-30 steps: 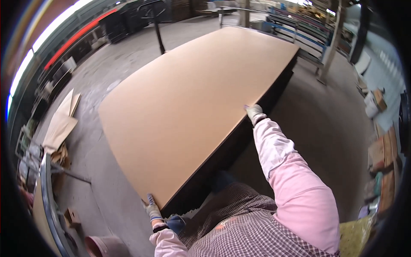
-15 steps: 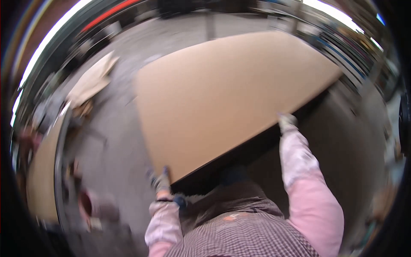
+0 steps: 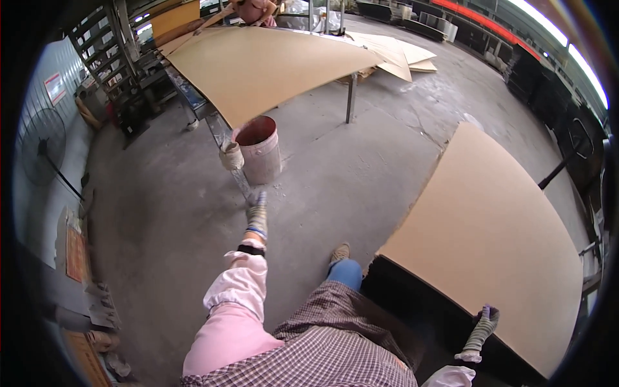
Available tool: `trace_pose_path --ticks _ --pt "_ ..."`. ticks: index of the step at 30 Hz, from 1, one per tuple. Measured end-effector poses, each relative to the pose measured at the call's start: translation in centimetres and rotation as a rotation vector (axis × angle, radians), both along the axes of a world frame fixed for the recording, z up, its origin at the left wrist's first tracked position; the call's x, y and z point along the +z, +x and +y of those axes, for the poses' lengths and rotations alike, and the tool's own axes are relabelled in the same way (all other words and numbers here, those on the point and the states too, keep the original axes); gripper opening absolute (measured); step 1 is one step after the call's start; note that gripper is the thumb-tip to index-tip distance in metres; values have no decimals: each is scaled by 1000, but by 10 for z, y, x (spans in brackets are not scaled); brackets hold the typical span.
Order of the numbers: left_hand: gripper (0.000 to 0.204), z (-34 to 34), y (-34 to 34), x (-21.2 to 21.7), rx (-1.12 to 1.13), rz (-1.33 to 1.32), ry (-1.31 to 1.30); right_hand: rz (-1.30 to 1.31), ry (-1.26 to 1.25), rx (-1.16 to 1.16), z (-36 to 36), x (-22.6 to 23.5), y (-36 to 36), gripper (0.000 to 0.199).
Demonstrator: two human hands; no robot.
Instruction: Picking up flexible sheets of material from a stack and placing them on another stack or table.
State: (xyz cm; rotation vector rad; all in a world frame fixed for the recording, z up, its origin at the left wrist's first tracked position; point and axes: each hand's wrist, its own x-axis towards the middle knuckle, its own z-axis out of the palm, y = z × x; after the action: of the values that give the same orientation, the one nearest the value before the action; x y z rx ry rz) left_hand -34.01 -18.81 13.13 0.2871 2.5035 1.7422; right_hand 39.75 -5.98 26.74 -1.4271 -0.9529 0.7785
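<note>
My left hand [image 3: 256, 214], in a striped knitted glove, is stretched forward over the floor with nothing visible in it. Its fingers point away from me, just short of a dirty pinkish bucket [image 3: 262, 158] with a reddish inside. Down at the right, my gloved right hand [image 3: 483, 327] is at the near edge of a large tan board [image 3: 493, 238]. Its fingers look loosely bent and apart, not wrapped round the board; whether they touch it is unclear. The board lies flat above a dark side.
Another tan sheet [image 3: 271, 68] covers a metal-legged table, where a co-worker [image 3: 253, 11] leans over the far edge. A small pot [image 3: 231, 156] hangs beside the bucket. Loose sheets [image 3: 390, 51] lie beyond. A fan [image 3: 44, 145] stands left; black stacks [image 3: 529, 77] stand far right.
My view has swung left, bringing the covered table and bucket ahead. My left hand has come off the tan board and reaches forward; the board now lies on my right.
</note>
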Motion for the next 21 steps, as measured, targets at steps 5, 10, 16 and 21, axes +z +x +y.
trace_pose_path --ticks 5,10,16,21 --pt "77 -41 -34 75 -25 -513 550 -35 19 51 23 15 7 11" --pt "91 -10 -113 128 18 -563 690 -73 86 112 4 57 -65 9" --pt "42 214 7 196 -643 -693 1004 -57 -171 741 41 41 -284 25" --pt "12 229 148 318 -1165 -952 1008 576 192 890 78 161 -449 77"
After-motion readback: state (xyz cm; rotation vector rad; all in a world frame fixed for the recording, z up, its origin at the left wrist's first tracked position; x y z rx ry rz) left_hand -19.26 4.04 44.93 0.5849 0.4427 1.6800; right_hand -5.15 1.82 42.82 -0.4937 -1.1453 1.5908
